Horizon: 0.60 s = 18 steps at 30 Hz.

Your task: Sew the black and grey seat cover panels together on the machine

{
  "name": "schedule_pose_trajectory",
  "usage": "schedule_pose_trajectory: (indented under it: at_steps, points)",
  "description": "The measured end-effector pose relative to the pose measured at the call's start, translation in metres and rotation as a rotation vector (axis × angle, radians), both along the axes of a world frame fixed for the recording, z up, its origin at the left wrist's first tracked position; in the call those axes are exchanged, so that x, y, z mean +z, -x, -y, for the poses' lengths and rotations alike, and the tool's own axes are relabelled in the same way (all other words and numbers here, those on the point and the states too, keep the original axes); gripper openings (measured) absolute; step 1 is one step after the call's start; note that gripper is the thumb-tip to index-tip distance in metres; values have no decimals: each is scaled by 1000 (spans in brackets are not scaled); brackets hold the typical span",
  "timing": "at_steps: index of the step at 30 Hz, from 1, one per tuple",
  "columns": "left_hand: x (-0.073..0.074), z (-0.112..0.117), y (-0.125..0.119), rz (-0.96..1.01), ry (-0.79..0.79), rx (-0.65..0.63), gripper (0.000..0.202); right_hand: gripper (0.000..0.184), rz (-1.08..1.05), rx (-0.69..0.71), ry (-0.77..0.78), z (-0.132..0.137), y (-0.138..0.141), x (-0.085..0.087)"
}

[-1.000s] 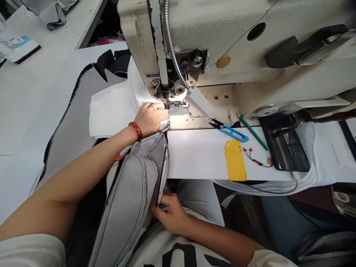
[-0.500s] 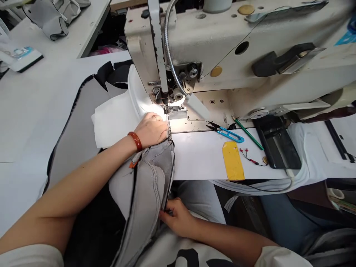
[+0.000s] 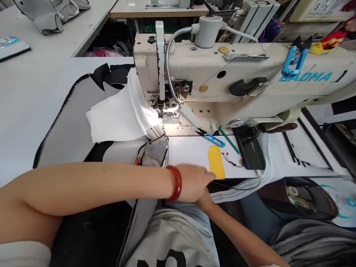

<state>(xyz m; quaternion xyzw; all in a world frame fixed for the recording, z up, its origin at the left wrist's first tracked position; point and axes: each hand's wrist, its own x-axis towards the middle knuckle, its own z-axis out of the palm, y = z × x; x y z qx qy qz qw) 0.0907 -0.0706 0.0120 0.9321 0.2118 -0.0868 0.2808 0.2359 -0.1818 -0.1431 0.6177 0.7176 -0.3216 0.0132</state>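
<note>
My left hand (image 3: 193, 181), with a red bangle on its wrist, reaches across my front near the lower end of a yellow card tag (image 3: 216, 159). One finger sticks out toward the tag; the others are blurred or out of sight. Directly below it is my right hand (image 3: 204, 200), its fingers covered by the left. Whether either holds anything is hidden. A grey fabric piece with black edging (image 3: 75, 111) lies on the table and hangs over my lap. White fabric (image 3: 116, 115) rests on it, running up to the lit needle area of the sewing machine (image 3: 180, 66).
Blue thread snips (image 3: 213, 139), a green pencil (image 3: 229, 141), a beaded string (image 3: 233, 162) and a black phone (image 3: 251, 152) lie right of the needle. A dark open bag (image 3: 274, 202) sits lower right. Grey fabric pieces (image 3: 44, 16) lie on the far-left table.
My left hand has left the fabric at the needle and crossed right to my right hand. The right hand has come off the grey fabric's edge, moving right and up. The view has shifted.
</note>
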Motion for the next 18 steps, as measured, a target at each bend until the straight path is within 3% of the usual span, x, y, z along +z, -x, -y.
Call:
schedule_pose_trajectory:
  at_steps: [1, 3, 5, 8, 11, 13, 16, 18]
  points:
    - [-10, 16, -9, 16, 73, -70, 71, 25, -102, 32, -2, 9, -4, 13]
    - [-28, 35, -16, 37, 211, -130, 83, 24, -398, 49, -14, 26, -13, 47]
    - [-38, 41, -10, 26, 395, -110, 66, 27, -624, -36, -18, 41, -26, 81]
    - [-38, 35, 3, -92, 737, -59, 38, 29, -558, -108, 59, 58, -57, 106]
    - [-37, 26, 13, -200, 1025, -54, 33, 26, -326, 46, 143, 85, -98, 90]
    - [-39, 20, 18, -198, 1128, -6, 44, 29, -135, 126, -2, 113, -126, 67]
    - [-42, 14, 26, -214, 1087, -9, 63, 40, 173, 73, -398, 164, -151, 40]
    - [-41, 13, 29, -236, 943, -98, 58, 34, 247, 64, -450, 190, -147, 36]
